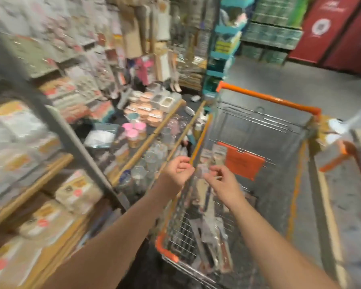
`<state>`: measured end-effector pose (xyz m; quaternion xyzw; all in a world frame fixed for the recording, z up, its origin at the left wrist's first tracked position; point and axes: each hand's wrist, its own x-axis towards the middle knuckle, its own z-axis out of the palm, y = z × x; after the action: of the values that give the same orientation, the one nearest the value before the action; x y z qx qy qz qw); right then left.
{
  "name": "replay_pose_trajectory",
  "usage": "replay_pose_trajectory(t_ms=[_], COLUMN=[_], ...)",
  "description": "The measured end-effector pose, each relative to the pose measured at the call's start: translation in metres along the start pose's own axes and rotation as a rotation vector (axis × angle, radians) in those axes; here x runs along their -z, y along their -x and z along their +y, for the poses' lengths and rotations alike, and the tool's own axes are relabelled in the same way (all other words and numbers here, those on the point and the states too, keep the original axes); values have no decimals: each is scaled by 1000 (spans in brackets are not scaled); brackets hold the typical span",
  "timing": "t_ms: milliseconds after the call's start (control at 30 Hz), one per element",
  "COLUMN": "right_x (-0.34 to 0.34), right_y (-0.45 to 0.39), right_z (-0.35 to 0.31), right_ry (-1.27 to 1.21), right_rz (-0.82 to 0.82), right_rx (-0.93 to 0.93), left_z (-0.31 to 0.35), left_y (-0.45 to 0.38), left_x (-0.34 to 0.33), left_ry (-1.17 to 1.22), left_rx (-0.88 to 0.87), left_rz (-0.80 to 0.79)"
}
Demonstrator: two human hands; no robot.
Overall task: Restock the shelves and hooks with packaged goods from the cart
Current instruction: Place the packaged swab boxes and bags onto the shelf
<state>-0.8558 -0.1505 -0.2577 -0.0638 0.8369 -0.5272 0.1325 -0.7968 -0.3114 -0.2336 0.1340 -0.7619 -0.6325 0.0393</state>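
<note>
Between shelves and cart, both hands around a packet.

A grey speckled concrete floor spreads across the upper right. At the far right stand two tall dark red panels bearing round white emblems, their print too blurred to read. Left of them, a slanted grey metal upright post crosses the left side of the view.

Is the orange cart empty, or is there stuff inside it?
Not empty. Flat packaged goods lie piled in the near end of the cart; its far end looks bare.
</note>
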Motion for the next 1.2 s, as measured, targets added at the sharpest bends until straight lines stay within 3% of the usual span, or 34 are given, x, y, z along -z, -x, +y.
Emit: replay_pose_trajectory(t_ms=[233,433,500,700,833,967,1100,1167,1200], right_x=[94,101,90,39,-9,-45,-61,-70,-76], right_y=[23,-5,-29,-112,-179,-236,-255,-259,-260], right_z=[119,195,218,285,321,330,343,353,363], right_ry=[101,38,-76,-213,-263,-237,-379,-415,-435], right_rz=[-82,-61,-64,-42,-108,-185,-294,-292,-259], right_rx=[-307,-489,-580,-832,-845,-882,-804,-806,-827], left_z=[-71,-138,-161,-228,-275,-316,-335,-343,-344], left_y=[-21,-55,-78,-156,-202,-233,-240,-237,-235], left_x=[-143,-195,-198,-191,-186,-189,-196,-202,-204], left_ry=[-29,-54,-60,-92,-154,-309,-820,-806,-674], left_rx=[357,611,655,688,602,631,605,597,648], left_rz=[-319,-417,-376,-23,31,30,-148,-127,-79])
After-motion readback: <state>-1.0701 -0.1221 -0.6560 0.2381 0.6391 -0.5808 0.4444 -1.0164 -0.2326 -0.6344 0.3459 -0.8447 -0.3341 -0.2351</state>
